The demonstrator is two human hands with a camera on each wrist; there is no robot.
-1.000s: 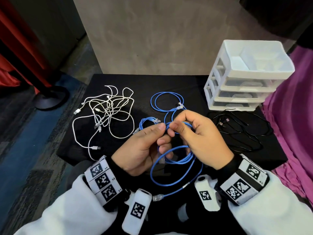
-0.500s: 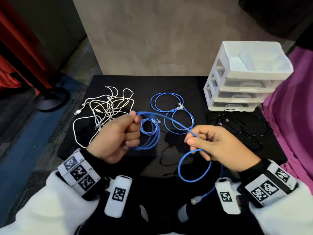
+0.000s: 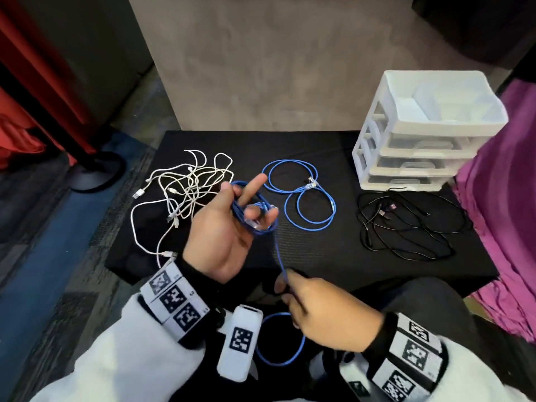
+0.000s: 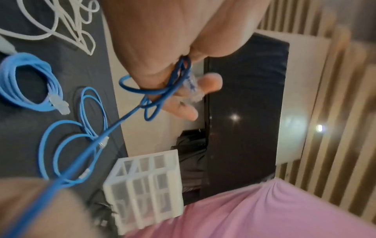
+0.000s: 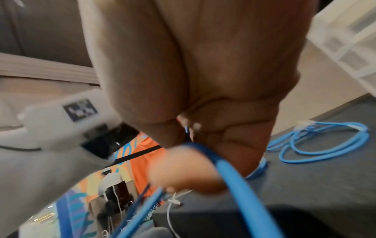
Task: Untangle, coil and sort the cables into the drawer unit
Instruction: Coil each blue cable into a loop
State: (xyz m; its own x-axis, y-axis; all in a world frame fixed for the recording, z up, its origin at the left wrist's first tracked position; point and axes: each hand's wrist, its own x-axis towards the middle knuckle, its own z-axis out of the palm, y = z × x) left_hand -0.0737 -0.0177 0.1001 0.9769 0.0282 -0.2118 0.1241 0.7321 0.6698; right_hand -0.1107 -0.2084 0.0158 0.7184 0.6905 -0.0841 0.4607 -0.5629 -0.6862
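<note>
Black and low, the desk (image 3: 333, 256) sits against a grey wall with every cable laid out on it, and right over its near edge the two hands are at work. Left hand (image 3: 223, 236) is up, palm showing, index finger stretched out straight, and the blue cable (image 3: 278, 250) is looped in several turns around its fingers; the left wrist view shows the clear plug (image 4: 193, 90) of that cable lying across the fingertips. From the coil one strand drops straight down to the right hand (image 3: 327, 314), which is low and close to the body, thumb and fingers pinched on the strand. Below that hand the loose end swings round in one open loop between the wrists. So: left hand wrapped in the coil, right hand narrow and pinching the feed line.

Moving outward, just behind the left hand lies a second blue cable (image 3: 301, 198) in two flat loops on the desk, plugs meeting in the middle. Left of the hands, the white cables (image 3: 185, 195) are one tangled heap. Right of the blue loops, the black cables (image 3: 406, 227) sprawl in loose rings. Behind those, at the far right corner, stands the white drawer unit (image 3: 420, 134), three drawers stacked, divided tray on top, beside a purple cloth (image 3: 499, 213)
</note>
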